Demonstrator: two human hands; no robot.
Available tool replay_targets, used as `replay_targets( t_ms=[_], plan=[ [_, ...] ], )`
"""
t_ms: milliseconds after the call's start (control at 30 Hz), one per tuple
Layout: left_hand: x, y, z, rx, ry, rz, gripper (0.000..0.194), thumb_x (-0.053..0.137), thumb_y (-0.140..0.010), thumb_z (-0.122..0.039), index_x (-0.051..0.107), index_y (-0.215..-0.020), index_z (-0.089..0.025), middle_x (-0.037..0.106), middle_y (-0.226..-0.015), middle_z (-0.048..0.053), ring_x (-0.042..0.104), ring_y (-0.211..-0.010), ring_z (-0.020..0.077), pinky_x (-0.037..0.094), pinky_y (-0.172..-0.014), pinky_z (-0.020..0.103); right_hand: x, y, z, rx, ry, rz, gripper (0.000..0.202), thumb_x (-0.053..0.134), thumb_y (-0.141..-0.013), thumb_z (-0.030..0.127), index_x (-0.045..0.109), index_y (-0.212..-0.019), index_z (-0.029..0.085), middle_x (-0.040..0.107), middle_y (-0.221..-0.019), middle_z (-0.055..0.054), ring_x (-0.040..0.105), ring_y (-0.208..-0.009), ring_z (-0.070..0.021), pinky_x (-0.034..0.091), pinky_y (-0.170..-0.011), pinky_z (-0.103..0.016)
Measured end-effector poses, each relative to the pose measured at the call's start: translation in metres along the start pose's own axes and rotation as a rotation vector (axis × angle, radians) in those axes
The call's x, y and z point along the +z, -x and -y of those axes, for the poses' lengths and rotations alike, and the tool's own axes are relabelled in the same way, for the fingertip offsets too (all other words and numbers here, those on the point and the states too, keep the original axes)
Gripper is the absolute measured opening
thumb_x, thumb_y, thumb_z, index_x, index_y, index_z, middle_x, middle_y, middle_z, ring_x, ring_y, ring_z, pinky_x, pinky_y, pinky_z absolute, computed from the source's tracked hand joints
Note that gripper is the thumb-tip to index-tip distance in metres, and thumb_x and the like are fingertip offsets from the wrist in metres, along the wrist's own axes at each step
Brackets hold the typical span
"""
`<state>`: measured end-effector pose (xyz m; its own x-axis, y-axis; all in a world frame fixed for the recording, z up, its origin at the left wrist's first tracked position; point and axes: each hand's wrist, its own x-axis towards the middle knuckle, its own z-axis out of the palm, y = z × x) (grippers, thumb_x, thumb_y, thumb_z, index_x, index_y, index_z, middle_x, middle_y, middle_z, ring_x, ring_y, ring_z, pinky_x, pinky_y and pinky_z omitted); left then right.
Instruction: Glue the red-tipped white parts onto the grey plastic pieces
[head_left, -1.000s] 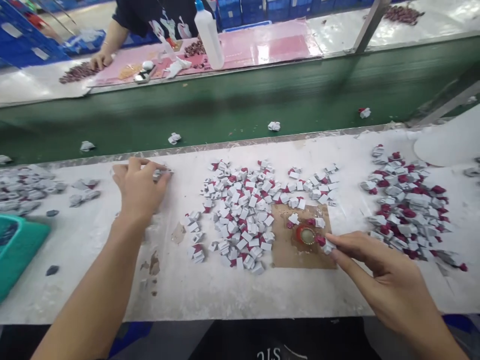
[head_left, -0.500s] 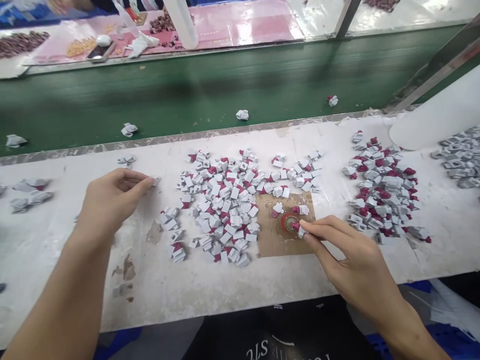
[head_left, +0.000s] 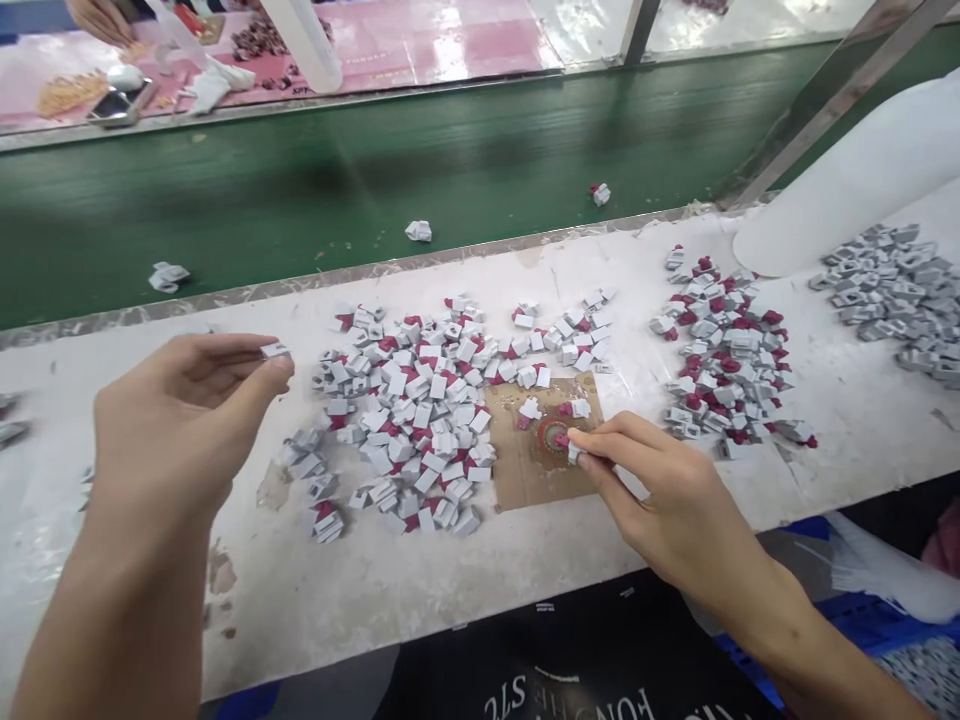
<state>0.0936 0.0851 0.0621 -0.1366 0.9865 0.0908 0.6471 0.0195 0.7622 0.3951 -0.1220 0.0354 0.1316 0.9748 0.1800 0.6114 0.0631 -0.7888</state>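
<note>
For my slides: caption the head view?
Left hand pinches a grey piece; right hand holds a red-tipped one at a round dish on cardboard.

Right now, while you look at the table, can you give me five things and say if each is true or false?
1. The right hand pinches a grey-and-red piece. True.
2. The left hand is holding nothing. False: it pinches a pale grey piece.
3. The brown cardboard is round. False: it has straight sides and corners.
4. Some loose pieces lie on the green strip. True.
5. The white bottle stands on this side of the green strip. False: it is on the far side, by the pink sheet.
</note>
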Motion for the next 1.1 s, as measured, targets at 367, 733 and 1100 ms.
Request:
replay_targets(
  t_ms=[367, 733, 1100],
  plan=[
    [0.072, 0.086, -0.082, 0.054, 0.749, 0.978, 0.012, 0.085, -0.107, -0.029, 0.084, -0.118, -0.025, 0.091, -0.117, 0.008, 0.089, -0.108, 0.0255, 0.077, -0.094, 0.038, -0.006, -0.015, -0.003, 0.227, -0.799, -0.229, 0.014, 0.088, -0.11, 0.042, 0.092, -0.122, 0.037, 0.092, -0.123, -0.004, 0.091, -0.114, -0.0307, 0.079, -0.101, -0.055],
    [0.094, 0.087, -0.094, 0.08, 0.78, 1.032, 0.008, 0.083, -0.107, -0.022, 0.082, -0.115, -0.021, 0.09, -0.115, 0.008, 0.087, -0.102, 0.0221, 0.075, -0.092, 0.034, -0.011, -0.02, -0.011, 0.241, -0.802, -0.262, 0.012, 0.093, -0.106, 0.039, 0.094, -0.118, 0.036, 0.093, -0.118, -0.003, 0.091, -0.112, -0.0279, 0.079, -0.1, -0.049],
    [0.079, 0.053, -0.081, 0.262, 0.513, 0.839, 0.012, 0.083, -0.104, -0.029, 0.083, -0.117, -0.029, 0.086, -0.108, 0.005, 0.085, -0.099, 0.0245, 0.074, -0.086, 0.037, -0.024, -0.084, -0.014, 0.172, -0.641, 0.155, 0.025, 0.093, -0.104, 0.044, 0.093, -0.123, 0.027, 0.092, -0.114, -0.007, 0.089, -0.103, -0.0258, 0.078, -0.091, -0.042]
  ],
)
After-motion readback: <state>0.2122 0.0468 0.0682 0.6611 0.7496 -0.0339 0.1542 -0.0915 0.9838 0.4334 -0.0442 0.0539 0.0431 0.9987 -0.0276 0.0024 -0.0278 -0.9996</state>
